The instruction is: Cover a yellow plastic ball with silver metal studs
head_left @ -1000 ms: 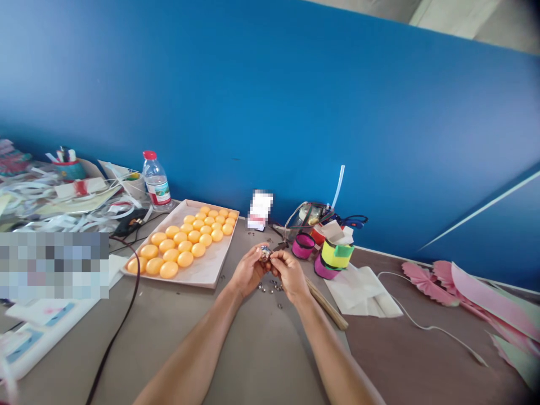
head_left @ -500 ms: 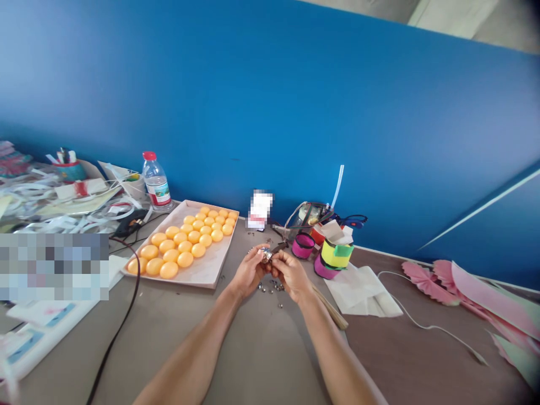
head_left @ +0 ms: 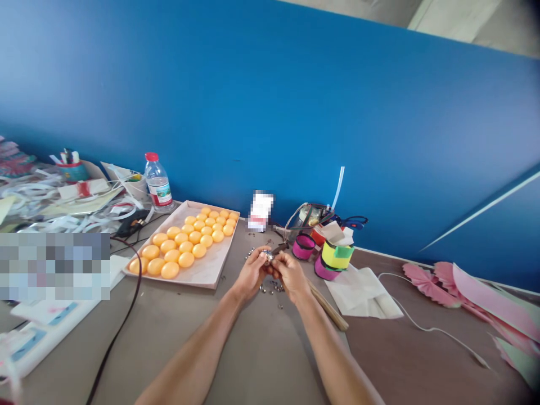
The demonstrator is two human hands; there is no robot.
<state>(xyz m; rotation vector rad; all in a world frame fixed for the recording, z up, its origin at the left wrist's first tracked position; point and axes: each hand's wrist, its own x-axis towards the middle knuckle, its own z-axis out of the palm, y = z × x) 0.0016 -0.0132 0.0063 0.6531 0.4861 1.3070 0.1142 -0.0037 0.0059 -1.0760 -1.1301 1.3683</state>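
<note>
Above the middle of the desk, my left hand (head_left: 250,274) has its fingers closed round a shiny silver cluster (head_left: 267,257), rounded and made of small bright pieces. My right hand (head_left: 292,275) meets it from the other side, thumb and fingertips pinched at the cluster's right edge. What lies between the right fingertips is too small to make out. Loose small silver metal pieces (head_left: 276,286) are scattered on the desk just below the hands, and more lie beside the left fingers. A wooden handle (head_left: 331,309) runs along the right forearm, partly hidden by it.
Left of the hands stands a shallow tray (head_left: 211,269) with rows of orange balls (head_left: 185,259). Behind it is a plastic bottle (head_left: 158,183). To the right are a pink-and-black ring (head_left: 304,246), a yellow band (head_left: 336,256), white sheets (head_left: 367,295) and a white cable (head_left: 439,331).
Both hands stay nearly in place; the silver cluster has turned slightly in the fingers. The left fingers have shifted, showing more loose silver pieces beside them.
</note>
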